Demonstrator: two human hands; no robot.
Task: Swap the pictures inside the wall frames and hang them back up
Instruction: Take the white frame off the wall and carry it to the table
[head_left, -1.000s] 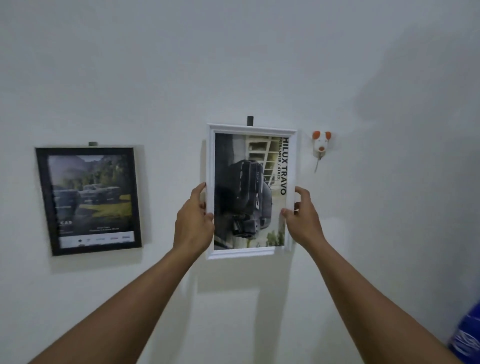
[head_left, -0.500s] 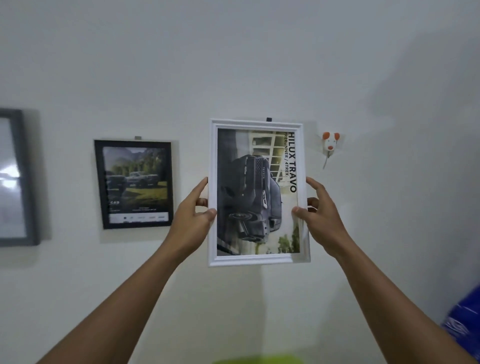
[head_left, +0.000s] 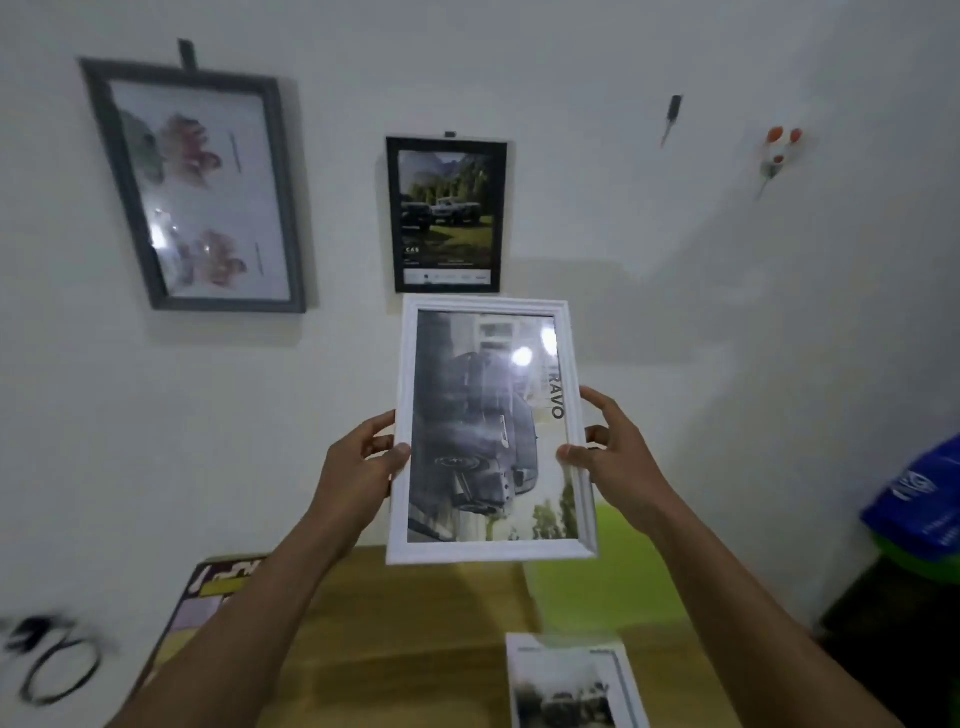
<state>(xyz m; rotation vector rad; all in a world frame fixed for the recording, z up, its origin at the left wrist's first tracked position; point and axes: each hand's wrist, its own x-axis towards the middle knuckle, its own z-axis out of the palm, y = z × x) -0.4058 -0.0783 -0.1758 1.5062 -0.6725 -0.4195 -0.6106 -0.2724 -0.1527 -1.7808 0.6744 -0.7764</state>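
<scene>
Hands flank a white moulded rectangular picture frame (head_left: 493, 431), held upright in the air, off the white wall and above the far edge of a light wooden table (head_left: 415, 623). The left hand (head_left: 358, 467) pinches the frame's left rail, thumb on the front and fingers behind. The right hand (head_left: 618, 462) pinches the right rail the same way, with 1 finger raised along the edge. Holding both rails at mid-height probably keeps the glass steady and the fingers mostly off the sideways print of a dark pickup truck.

On the far wall, up and to the right, a small dark hook (head_left: 672, 117) is bare, likely this frame's place. A black frame showing off-road cars (head_left: 447, 215) hangs just above the held frame, and a grey frame with pink figures (head_left: 197, 187) hangs further left. A loose printed sheet (head_left: 566, 686) lies on the near right of the table, presumably the replacement. The frame would next need laying face down there to open its back.
</scene>
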